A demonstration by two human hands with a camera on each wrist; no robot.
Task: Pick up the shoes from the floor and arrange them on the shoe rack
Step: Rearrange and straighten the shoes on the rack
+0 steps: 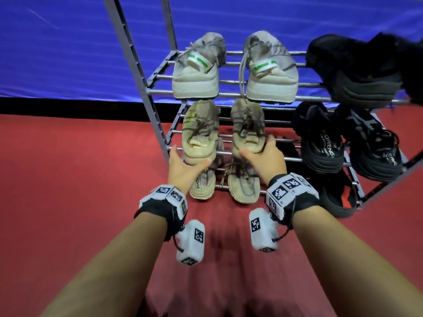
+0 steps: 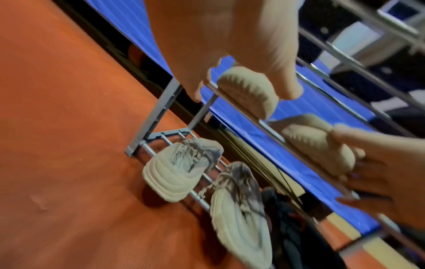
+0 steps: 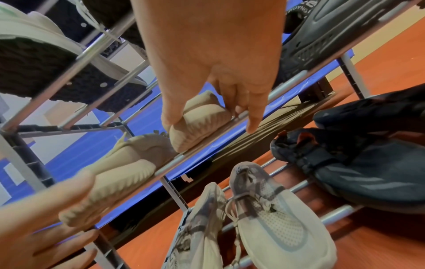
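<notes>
Two beige sneakers stand side by side on the middle tier of the grey metal shoe rack [image 1: 158, 124], heels toward me. My left hand [image 1: 190, 156] is spread open around the heel of the left beige sneaker [image 1: 199, 133]; its thumb lies by the heel and its fingers stay a little apart from it, as the left wrist view shows at the heel [image 2: 248, 91]. My right hand [image 1: 258, 147] holds the heel of the right beige sneaker [image 1: 248, 126], thumb on one side and fingers on the other, seen close in the right wrist view [image 3: 202, 118].
The top tier carries two grey sneakers with green labels [image 1: 196, 65] and a black shoe [image 1: 357, 69]. Black shoes [image 1: 322, 143] fill the right of the middle tier. Below sit two pale sneakers [image 1: 242, 186] and a black shoe [image 1: 336, 197]. Red carpet [image 1: 80, 179] spreads left of the rack.
</notes>
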